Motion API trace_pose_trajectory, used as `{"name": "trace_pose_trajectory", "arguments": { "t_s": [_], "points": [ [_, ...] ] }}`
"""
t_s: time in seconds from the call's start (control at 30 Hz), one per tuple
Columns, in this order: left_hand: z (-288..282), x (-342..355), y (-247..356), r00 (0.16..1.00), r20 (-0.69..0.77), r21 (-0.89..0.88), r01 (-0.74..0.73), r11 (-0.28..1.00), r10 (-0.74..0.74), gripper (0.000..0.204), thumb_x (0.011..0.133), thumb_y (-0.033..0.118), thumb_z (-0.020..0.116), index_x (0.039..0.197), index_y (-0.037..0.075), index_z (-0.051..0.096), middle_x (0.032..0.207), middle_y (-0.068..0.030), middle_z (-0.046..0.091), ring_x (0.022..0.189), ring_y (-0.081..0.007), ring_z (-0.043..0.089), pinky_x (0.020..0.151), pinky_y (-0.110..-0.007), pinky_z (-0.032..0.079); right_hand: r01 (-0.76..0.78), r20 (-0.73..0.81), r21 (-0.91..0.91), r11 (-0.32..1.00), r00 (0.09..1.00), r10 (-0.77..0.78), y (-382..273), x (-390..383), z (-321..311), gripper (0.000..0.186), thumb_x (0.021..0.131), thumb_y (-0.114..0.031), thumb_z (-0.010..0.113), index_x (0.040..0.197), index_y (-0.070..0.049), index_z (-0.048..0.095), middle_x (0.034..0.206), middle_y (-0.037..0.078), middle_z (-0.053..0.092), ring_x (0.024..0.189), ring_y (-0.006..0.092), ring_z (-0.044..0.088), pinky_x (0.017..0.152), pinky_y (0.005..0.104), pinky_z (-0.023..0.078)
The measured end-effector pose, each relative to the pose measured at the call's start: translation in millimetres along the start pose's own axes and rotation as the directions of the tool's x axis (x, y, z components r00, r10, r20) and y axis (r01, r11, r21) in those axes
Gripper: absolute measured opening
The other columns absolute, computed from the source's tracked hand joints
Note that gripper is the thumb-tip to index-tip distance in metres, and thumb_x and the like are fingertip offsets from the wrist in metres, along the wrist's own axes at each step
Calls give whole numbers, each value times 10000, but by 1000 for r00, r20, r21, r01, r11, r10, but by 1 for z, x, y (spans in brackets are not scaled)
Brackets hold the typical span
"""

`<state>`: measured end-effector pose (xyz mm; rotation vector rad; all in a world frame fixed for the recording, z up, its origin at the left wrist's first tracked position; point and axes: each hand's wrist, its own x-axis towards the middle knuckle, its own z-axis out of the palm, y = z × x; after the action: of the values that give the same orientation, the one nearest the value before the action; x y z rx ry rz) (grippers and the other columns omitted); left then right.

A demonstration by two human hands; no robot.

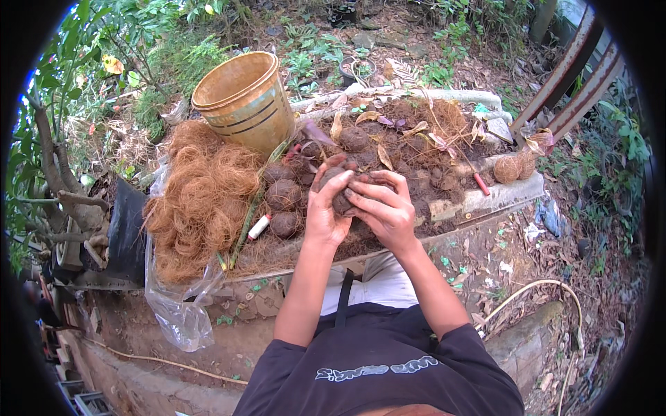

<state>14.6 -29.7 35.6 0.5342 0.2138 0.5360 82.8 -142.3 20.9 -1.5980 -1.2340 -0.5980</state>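
Observation:
Both my hands are wrapped round a dark ball of soil (341, 202) above the work slab. My left hand (326, 208) cups its left side, and my right hand (386, 206) presses its fingers against the right side. Just left of them lie several finished-looking dark soil balls, one of them a fibre-wrapped soil ball (284, 195). Beyond my hands a further soil ball (354, 139) rests on the heap of loose dark soil (409, 166). A white spool with red ends (259, 227) lies near the slab's front edge.
A large pile of brown coconut fibre (205, 201) sits on clear plastic (184, 322) at the left. Behind it stands a dirty yellow bucket (243, 104). A red-handled tool (481, 184) and light-brown fibre balls (507, 169) lie at the right, near rusty metal posts (565, 76).

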Motion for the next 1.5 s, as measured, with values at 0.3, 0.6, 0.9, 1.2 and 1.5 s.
{"name": "trace_pose_trajectory", "arguments": {
  "t_s": [0.3, 0.6, 0.9, 1.2, 1.5],
  "points": [
    [-14, 0, -5, 997, -55, 84, 61, 995, -57, 225, 806, -19, 664, 1005, 55, 591, 904, -70, 648, 755, -161, 668, 586, -252, 542, -24, 68, -24, 999, 997, 26, -1, -7, -4, 244, 626, -153, 790, 867, -185, 771, 936, -54, 721, 975, 244, 582, 908, 381, 452],
    [-2, -2, -5, 994, 50, 108, 90, 990, -96, 237, 885, 69, 660, 1109, 68, 581, 982, -85, 650, 788, -166, 668, 622, -265, 545, 31, 9, -13, 999, 999, -31, 13, -12, -9, 271, 635, -166, 802, 904, -186, 772, 960, -40, 709, 1037, 262, 560, 918, 391, 452],
    [-12, 2, -1, 983, 151, 95, 93, 991, -107, 308, 958, 220, 528, 1210, 44, 549, 1031, -141, 660, 1022, -221, 647, 852, -349, 553, 70, -84, -94, 993, 993, -78, 4, -10, -8, 440, 582, -232, 824, 1005, -147, 735, 1094, -10, 668, 1039, 273, 567, 882, 411, 493],
    [4, 4, -7, 996, 48, -104, 78, 992, -74, 219, 862, 76, 586, 1076, 30, 570, 908, -95, 643, 854, -208, 661, 735, -323, 570, 63, -157, -195, 979, 983, -94, 2, -21, 5, 308, 588, -193, 806, 888, -179, 739, 1098, -34, 659, 1014, 255, 529, 847, 422, 449],
    [6, -10, -16, 990, -137, 143, 7, 990, 12, 208, 913, 180, 618, 1084, 68, 582, 968, -40, 628, 847, -136, 630, 756, -287, 533, 25, -19, -5, 1000, 1000, -25, -1, -16, -5, 454, 615, -215, 801, 1049, -115, 713, 1166, 45, 651, 1119, 326, 572, 930, 482, 460]
  ]
}}
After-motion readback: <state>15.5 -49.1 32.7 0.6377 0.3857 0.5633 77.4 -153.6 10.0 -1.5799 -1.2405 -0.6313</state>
